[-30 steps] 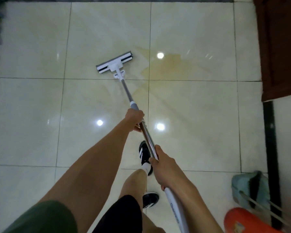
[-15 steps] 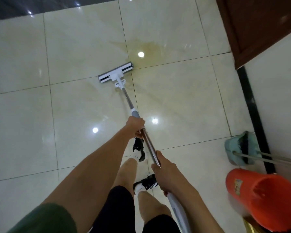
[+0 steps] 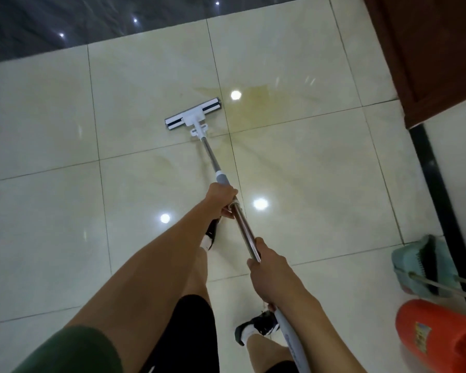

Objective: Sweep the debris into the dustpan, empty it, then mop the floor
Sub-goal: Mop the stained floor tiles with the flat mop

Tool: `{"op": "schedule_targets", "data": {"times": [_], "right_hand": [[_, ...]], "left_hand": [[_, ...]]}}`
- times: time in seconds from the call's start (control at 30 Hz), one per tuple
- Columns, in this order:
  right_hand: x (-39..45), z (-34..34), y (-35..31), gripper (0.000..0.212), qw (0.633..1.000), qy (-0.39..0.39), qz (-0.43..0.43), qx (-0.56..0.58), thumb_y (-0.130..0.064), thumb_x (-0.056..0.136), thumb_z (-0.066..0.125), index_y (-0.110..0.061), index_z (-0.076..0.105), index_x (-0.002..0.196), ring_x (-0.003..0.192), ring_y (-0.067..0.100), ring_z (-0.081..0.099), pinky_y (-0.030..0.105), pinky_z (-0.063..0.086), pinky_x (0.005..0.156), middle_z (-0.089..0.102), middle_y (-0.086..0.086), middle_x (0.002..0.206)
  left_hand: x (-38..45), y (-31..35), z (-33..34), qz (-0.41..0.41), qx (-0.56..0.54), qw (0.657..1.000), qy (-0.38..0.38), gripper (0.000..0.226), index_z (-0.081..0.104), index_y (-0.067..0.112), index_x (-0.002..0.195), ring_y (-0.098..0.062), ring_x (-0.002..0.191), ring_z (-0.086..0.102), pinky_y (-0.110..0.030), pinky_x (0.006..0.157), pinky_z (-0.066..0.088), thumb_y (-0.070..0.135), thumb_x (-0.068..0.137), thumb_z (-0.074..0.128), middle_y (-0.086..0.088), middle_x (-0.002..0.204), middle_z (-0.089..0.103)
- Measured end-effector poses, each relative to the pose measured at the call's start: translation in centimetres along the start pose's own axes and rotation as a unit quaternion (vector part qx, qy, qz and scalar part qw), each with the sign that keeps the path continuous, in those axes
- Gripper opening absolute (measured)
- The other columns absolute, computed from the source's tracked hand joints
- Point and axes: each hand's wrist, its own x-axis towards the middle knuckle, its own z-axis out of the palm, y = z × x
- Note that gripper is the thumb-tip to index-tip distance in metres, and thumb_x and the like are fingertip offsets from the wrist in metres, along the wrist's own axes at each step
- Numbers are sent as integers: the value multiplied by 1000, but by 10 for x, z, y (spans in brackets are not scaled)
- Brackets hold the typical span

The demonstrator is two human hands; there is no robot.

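While both hands grip its pole, mop (image 3: pixel 193 113) (head flat) meets floor (image 3: pixel 307 170).

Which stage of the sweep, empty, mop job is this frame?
Sweeping looks done: the dustpan and broom stand parked by the wall beside the orange bin. Mopping is in hand: left hand and right hand grip the mop handle. Left: the yellowish stain beside the mop head.

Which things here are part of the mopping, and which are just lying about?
In use:
mop, gripped by left hand and right hand
yellowish stain on the tile floor

Lying about:
green dustpan with broom
orange bucket
brown door
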Motion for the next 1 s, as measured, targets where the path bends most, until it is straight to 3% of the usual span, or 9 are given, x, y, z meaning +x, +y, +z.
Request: {"op": "schedule_targets", "data": {"times": [0.13,0.3,0.37,0.47,0.57,0.67,0.73,0.83,1.0], "right_hand": [[51,-17,-84,45,1000,8,2,20,-29,105,39,-35,28,148,85,24,66,42,61,71,61,4,111],[127,-49,-177,37,996,9,1,93,-30,103,42,-30,39,140,57,20,56,30,48,40,59,2,101],[155,-56,-207,40,993,22,-11,113,-31,102,43,-28,41,142,63,18,55,32,51,50,61,-1,108],[177,-63,-231,56,988,28,-9,154,-33,102,46,-35,28,155,89,25,62,40,55,78,58,0,134],[180,-67,-227,59,982,31,-6,185,-30,103,47,-37,24,157,81,22,56,38,54,77,59,2,135],[177,-64,-204,58,977,41,9,210,-27,104,48,-42,27,155,68,13,50,30,47,64,61,-2,105],[170,-59,-186,57,972,46,20,228,-27,103,49,-44,29,154,59,8,44,25,41,56,49,-8,83],[143,-43,-160,56,968,53,26,243,-27,104,48,-45,29,153,54,8,45,24,41,44,44,-10,75],[80,-1,-99,56,964,58,29,258,-27,105,45,-44,26,155,57,7,48,27,46,56,48,-11,73]], "left_hand": [[53,71,-53,4,1,1000,7,16,54,0,100,-37,70,73,-46,51,60,12,97,64,-22,85,65],[112,172,-106,22,21,999,24,15,52,3,92,-34,65,71,-47,52,61,12,98,63,-18,81,64],[133,205,-122,37,46,998,32,17,53,2,90,-32,64,70,-43,49,59,13,99,62,-16,80,63],[152,238,-134,47,67,996,29,16,52,2,94,-31,64,71,-41,48,59,14,99,62,-16,81,63],[156,246,-126,44,86,995,18,17,50,3,95,-32,68,72,-44,53,61,15,100,61,-18,84,64],[152,237,-108,41,104,994,0,17,49,4,97,-33,73,73,-46,56,62,15,100,61,-19,88,64],[145,225,-96,41,110,993,-10,16,49,4,98,-34,74,73,-45,55,62,15,100,61,-19,88,64],[130,197,-77,33,129,991,-26,13,52,4,100,-34,74,74,-45,55,62,14,101,60,-19,87,64],[83,123,-41,24,159,985,-63,12,56,2,103,-35,74,74,-48,63,63,13,102,56,-18,86,65]]}}
